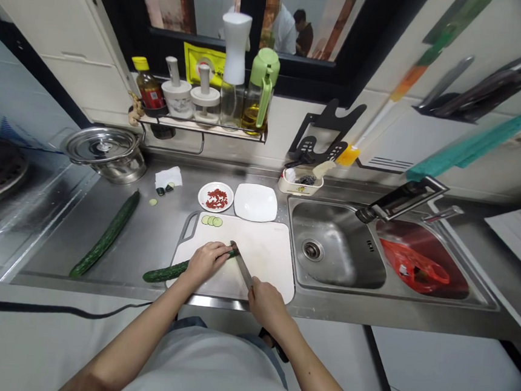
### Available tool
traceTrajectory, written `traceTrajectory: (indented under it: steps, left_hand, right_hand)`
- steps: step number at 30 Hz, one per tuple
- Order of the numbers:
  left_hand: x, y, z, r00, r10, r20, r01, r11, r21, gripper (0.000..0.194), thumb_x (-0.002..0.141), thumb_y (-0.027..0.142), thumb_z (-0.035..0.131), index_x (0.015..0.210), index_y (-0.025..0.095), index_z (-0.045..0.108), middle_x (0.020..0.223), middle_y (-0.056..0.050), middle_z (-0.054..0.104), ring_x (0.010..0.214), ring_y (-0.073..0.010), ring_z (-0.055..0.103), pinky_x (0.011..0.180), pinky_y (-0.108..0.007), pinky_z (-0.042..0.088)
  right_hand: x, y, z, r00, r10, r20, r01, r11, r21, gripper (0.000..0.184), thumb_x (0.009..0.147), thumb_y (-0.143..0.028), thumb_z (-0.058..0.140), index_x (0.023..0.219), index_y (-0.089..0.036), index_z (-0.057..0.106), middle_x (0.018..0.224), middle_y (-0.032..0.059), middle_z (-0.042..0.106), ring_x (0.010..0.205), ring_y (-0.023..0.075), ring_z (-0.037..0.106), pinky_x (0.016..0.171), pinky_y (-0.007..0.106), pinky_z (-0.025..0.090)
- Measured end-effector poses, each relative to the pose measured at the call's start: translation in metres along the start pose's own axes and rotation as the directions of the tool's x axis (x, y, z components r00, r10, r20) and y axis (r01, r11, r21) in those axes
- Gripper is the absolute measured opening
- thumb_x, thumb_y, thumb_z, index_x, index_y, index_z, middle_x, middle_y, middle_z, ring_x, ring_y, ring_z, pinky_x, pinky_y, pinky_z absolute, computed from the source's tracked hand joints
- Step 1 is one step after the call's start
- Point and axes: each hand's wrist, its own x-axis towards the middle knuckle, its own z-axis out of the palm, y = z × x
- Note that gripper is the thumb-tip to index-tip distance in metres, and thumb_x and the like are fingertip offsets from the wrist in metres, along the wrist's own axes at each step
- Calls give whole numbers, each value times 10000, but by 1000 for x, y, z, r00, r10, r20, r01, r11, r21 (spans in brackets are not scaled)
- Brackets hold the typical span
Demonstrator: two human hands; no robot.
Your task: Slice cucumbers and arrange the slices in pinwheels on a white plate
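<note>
Cucumber (172, 271): lying low on the board (272, 240), tail poking off past its left edge. Long axis roughly 8:30 to 2:30, so pretty much crosswise to the body.
Left hand (207, 262): clearly the nearer one, right on top, fingers bent and pinning the cucumber down close to the blade.
Right hand (266, 302): gripping the knife at the handle end, at about 4 or 5 o'clock from the cucumber's 2:30 end.
Knife (242, 267): tip toward 11, handle toward 5, so slanting across that 2:30 end, just beside the left fingertips. Can't tell how deep.
Slices (212, 221): overlapping in a short row, around 11 o'clock from the blade.
Spare cucumber (106, 237): off at 9 to 10 o'clock, on the counter (59, 251), pointing 7 to 1, untouched.
</note>
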Motion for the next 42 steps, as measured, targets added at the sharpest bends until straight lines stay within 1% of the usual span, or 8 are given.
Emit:
traceTrajectory:
  steps: [8, 15, 22, 28, 34, 42]
  left_hand:
    - [-1, 1, 0, 1000, -8, -19, 8, 1000, 0, 254, 909, 307, 529, 1099, 265, 692, 1033, -45, 689, 945, -170, 618, 857, -298, 497]
    - [0, 3, -2, 1000, -14, -5, 14, 1000, -14, 254, 908, 302, 531, 1103, 263, 688, 1052, -41, 691, 961, -175, 619, 876, -306, 491]
    - [0, 2, -2, 1000, -8, -6, 8, 1000, -8, 256, 906, 296, 532, 1106, 263, 689, 1047, -47, 692, 941, -172, 622, 866, -306, 498]
    - [0, 1, 0, 1000, -14, -21, 14, 1000, 1, 250, 902, 289, 536, 1094, 268, 695, 1036, -45, 697, 937, -169, 624, 870, -307, 501]
    - [0, 0, 1, 1000, -10, -13, 10, 1000, 2, 256, 906, 307, 530, 1100, 262, 691, 1048, -47, 695, 949, -176, 625, 870, -309, 499]
    - [0, 1, -1, 1000, -11, -9, 11, 999, -31, 261, 899, 293, 543, 1118, 271, 683, 1036, -48, 694, 958, -173, 624, 873, -306, 497]
  right_hand:
    - [2, -9, -9, 1000, 20, 23, -20, 1000, 3, 332, 930, -147, 334, 1133, -118, 595, 1017, 162, 682, 1011, 231, 631, 771, 278, 405]
    - [-2, 0, -2, 1000, 6, 26, -6, 1000, 10, 324, 913, -138, 355, 1127, -120, 598, 974, 152, 689, 982, 233, 639, 762, 282, 403]
    - [3, -8, -6, 1000, 21, 22, -21, 1000, -8, 332, 916, -127, 347, 1134, -120, 597, 1027, 167, 680, 1023, 238, 627, 780, 284, 404]
    - [-1, -7, -7, 999, 18, 39, -18, 1000, 0, 344, 915, -124, 336, 1136, -118, 599, 1012, 169, 685, 1019, 242, 630, 778, 290, 407]
    - [5, -11, -8, 999, 13, 33, -13, 1000, -10, 335, 908, -130, 357, 1136, -113, 603, 1029, 172, 681, 1019, 244, 630, 785, 291, 414]
    - [3, -5, -2, 999, 8, 31, -8, 1000, -7, 338, 905, -119, 352, 1127, -116, 607, 1020, 171, 682, 1029, 241, 626, 783, 288, 412]
